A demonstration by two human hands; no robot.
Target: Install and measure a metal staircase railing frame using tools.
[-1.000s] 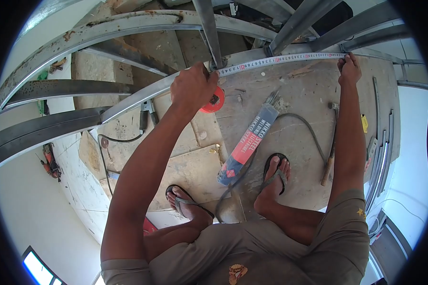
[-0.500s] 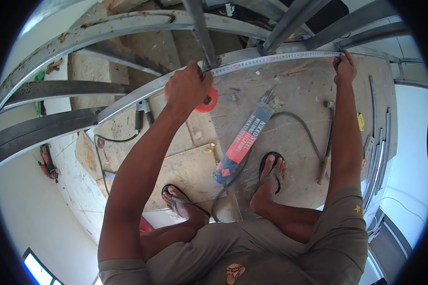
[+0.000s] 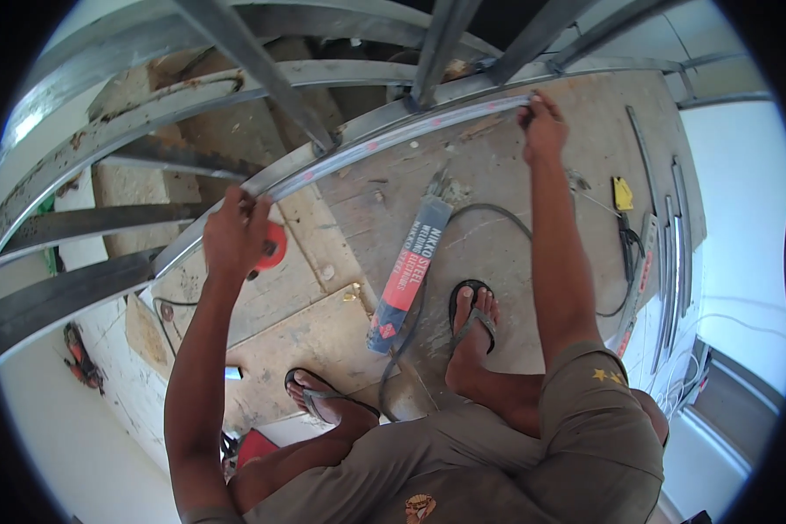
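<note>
The worker's left hand (image 3: 233, 236) is curled closed around a round red tape measure (image 3: 273, 246), whose case sticks out on the right of the fingers, close against a curved grey steel rail (image 3: 355, 129). Off to the right, the right hand (image 3: 543, 128) has its fingers pinched together on the far end of the pale, flat metal blade (image 3: 393, 138). That blade runs out between the two hands, following the near side of the rail; its markings are too blurred to read from here. Grey square steel bars (image 3: 442, 54) meet the rail above it. Down on the worn, stained floor (image 3: 358, 205), a long blue-and-red packet (image 3: 409, 275) lies at a slant, thin rods (image 3: 437, 182) poking from its upper end, with a dark cable (image 3: 500, 211) curving beside it. Past the right forearm I can see a yellow tool-like piece (image 3: 622, 194) and, farther right, several slim metal lengths (image 3: 679, 218) lying side by side.
</note>
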